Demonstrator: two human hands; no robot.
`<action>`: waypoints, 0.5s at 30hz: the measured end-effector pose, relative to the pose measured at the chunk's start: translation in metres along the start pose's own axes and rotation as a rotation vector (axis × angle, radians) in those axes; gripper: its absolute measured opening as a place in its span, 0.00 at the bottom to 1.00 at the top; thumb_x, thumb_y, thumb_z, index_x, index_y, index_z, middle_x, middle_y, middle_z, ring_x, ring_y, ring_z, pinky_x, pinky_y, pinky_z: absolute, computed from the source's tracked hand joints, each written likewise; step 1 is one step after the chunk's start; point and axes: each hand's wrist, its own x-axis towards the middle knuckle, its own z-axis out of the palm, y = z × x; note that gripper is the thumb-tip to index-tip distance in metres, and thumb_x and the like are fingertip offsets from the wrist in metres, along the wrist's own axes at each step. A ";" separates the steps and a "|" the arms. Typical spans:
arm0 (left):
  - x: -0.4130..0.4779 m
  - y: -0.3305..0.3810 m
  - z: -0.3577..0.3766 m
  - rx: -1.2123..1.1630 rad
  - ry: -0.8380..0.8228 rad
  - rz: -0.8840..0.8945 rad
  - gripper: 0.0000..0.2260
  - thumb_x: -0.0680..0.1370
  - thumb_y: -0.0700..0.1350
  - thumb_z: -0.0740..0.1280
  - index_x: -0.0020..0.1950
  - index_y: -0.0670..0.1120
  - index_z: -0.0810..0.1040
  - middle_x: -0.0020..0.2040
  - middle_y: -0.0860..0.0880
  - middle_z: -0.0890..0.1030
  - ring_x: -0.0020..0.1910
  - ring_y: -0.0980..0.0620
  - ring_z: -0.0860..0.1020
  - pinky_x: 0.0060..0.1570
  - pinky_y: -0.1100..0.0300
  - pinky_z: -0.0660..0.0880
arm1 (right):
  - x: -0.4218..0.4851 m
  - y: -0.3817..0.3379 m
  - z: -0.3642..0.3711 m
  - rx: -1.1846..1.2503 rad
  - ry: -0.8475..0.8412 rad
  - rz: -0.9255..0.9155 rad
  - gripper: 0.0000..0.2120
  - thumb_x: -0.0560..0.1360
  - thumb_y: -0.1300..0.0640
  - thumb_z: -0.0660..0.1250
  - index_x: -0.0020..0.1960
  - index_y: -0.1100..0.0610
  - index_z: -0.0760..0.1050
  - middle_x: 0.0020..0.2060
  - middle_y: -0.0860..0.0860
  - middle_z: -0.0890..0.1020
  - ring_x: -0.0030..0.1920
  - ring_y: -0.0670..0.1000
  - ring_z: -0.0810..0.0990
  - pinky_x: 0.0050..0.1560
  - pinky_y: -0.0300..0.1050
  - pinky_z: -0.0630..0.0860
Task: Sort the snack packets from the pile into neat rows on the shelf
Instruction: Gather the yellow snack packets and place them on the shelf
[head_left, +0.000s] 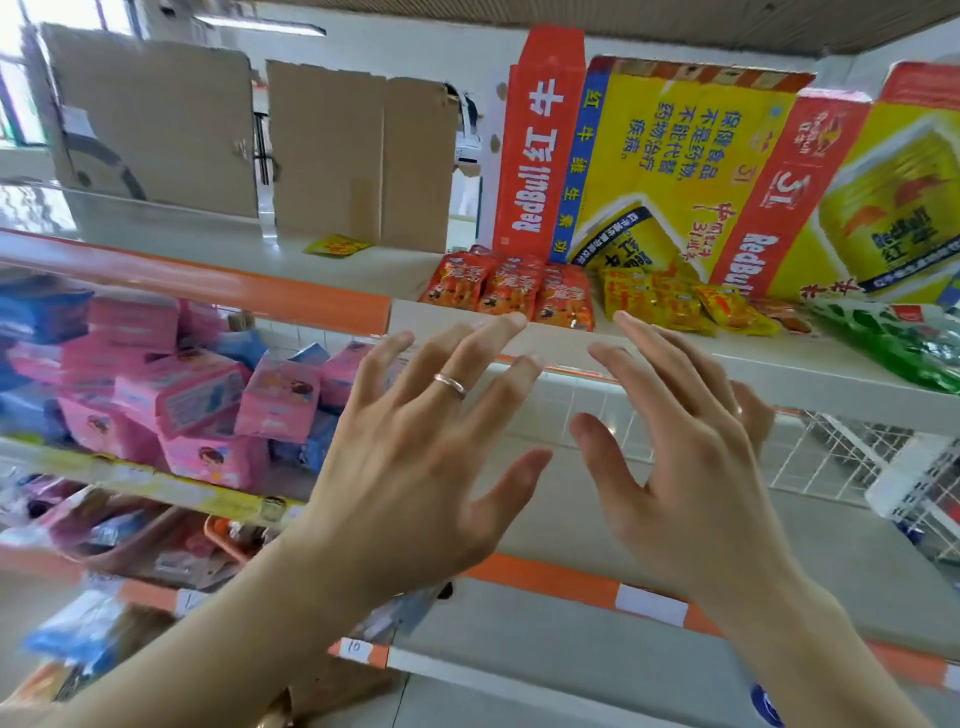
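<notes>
Across the centre of the frame, the left hand (415, 441) and right hand (685, 467) are held spread before the shelf (649, 358) edge, fingers (457, 376) straight and released, nothing grasped. Red packets (511, 291) lie grouped at upper centre, yellow packets (675, 304) overlap loosely just beside them, and green packets (904, 338) lie at far right. The yellow ones are probably best squared first, pressed flat and aligned with the red group's front.

Place: we see a shop.
Signs: tiered shelves (384, 270), orange price strips (234, 286) (one tag (358, 648) handwritten), snack packets (509, 291), RedBull cartons (535, 156).
</notes>
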 end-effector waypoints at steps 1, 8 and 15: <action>-0.005 -0.009 0.000 0.002 -0.009 0.001 0.24 0.79 0.59 0.60 0.70 0.46 0.74 0.75 0.47 0.68 0.71 0.46 0.69 0.70 0.42 0.61 | 0.001 -0.007 0.007 0.006 0.004 0.007 0.21 0.76 0.46 0.62 0.66 0.52 0.75 0.72 0.47 0.70 0.73 0.49 0.66 0.66 0.64 0.63; -0.011 -0.058 0.005 -0.042 -0.020 0.021 0.24 0.79 0.59 0.59 0.69 0.46 0.75 0.75 0.47 0.68 0.71 0.46 0.69 0.69 0.43 0.61 | 0.012 -0.026 0.029 -0.027 0.029 0.083 0.20 0.75 0.49 0.65 0.65 0.52 0.75 0.70 0.47 0.73 0.68 0.50 0.71 0.65 0.51 0.60; -0.001 -0.066 0.029 -0.084 -0.001 0.033 0.24 0.79 0.58 0.60 0.68 0.45 0.76 0.75 0.47 0.68 0.70 0.46 0.70 0.69 0.44 0.63 | 0.012 -0.019 0.039 -0.062 -0.010 0.101 0.20 0.76 0.47 0.63 0.66 0.52 0.75 0.70 0.46 0.72 0.68 0.48 0.71 0.65 0.50 0.60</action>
